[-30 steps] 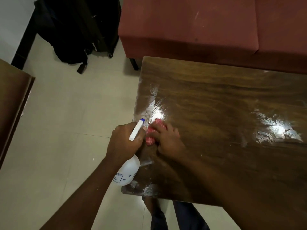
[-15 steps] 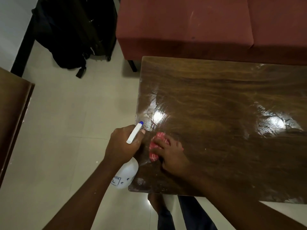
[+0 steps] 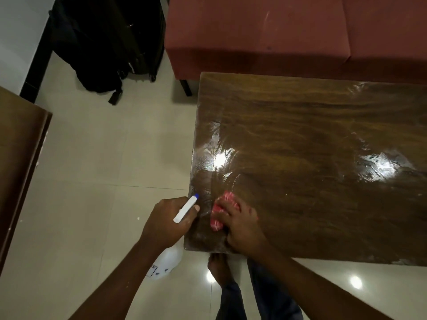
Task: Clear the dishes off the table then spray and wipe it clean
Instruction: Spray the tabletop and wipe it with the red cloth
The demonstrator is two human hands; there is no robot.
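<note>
Now, cloth: red cloth soft, bunched under right hand, pressed on wet tabletop.
Bottle: left hand grips light spray bottle neck.

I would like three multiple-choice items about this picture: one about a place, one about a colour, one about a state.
1. Where is the cloth?
A. on the sofa
B. near the table's left front corner
C. on the floor

2. What colour is the tip of the spray bottle?
A. blue
B. green
C. yellow

3. What is the state of the table top?
A. covered with dishes
B. wet and shiny
C. draped with a tablecloth

Answers: 1 B, the right hand presses the cloth there. 2 A, the nozzle end above the left hand is blue. 3 B, bright smeared reflections show on the bare wood.
</note>
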